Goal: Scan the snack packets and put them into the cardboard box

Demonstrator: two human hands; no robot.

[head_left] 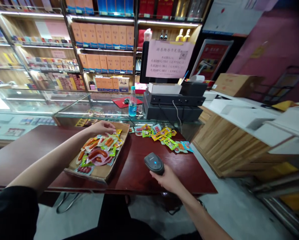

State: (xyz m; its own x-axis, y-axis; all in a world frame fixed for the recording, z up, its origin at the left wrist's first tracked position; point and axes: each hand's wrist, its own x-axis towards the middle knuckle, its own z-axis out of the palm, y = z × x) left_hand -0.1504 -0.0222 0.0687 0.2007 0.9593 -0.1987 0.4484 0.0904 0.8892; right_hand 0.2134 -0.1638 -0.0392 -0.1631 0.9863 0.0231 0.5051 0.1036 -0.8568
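Observation:
My right hand [168, 178] is wrapped round the handle of a dark barcode scanner [153, 163], which shows a small blue light and is held above the red-brown table. Over the far part of a shallow cardboard box [89, 176] is my left hand [103, 127], its fingers loosely bent and apart near a yellow packet [118, 132]. No packet is plainly in its grip. Inside the box lie many sealed snack packets, among them a large sausage pack [98, 155] and a pack of small red pieces [84, 169]. A loose group of colourful snack packets [164, 134] lies at the table's far right.
Beyond the table [139, 176] stands a glass display counter [72, 103] with a blue drink bottle [132, 105]. A monitor backed with a pink sign [166, 60] and a black cash drawer [171, 111] stand on it. Shelves of boxed goods [103, 36] line the wall.

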